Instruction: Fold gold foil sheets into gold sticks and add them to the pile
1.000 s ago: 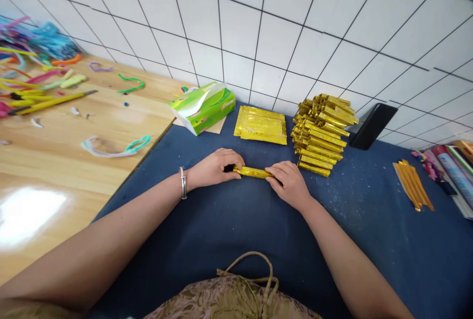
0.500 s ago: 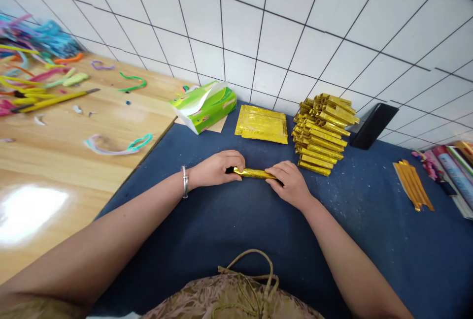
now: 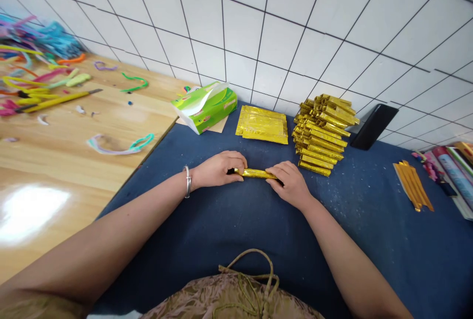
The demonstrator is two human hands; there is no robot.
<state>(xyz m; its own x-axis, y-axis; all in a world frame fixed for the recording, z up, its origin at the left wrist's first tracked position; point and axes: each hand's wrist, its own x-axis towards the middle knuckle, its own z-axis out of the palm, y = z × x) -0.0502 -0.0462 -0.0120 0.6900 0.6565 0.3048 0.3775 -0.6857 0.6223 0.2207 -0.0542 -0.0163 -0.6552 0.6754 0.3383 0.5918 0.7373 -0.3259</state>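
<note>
A narrow roll of gold foil paper lies crosswise just above the dark blue tabletop. My left hand is closed on its left end, thumb below and fingers above. The right end sits between the thumb and fingers of my right hand. Only the middle of the roll shows; my fingers cover both ends. Beyond my hands is a flat stack of gold foil sheets. Farther right, folded gold foil strips are piled up high.
A green tissue box stands at the back left. A black phone-like slab leans against the tiled wall. Orange-gold strips and books are at right. Colourful pipe cleaners and a yellow craft knife or brush lie on the wooden table.
My left hand has shifted slightly right along the foil roll, so a little less of it shows. My right hand stays nearly still.
</note>
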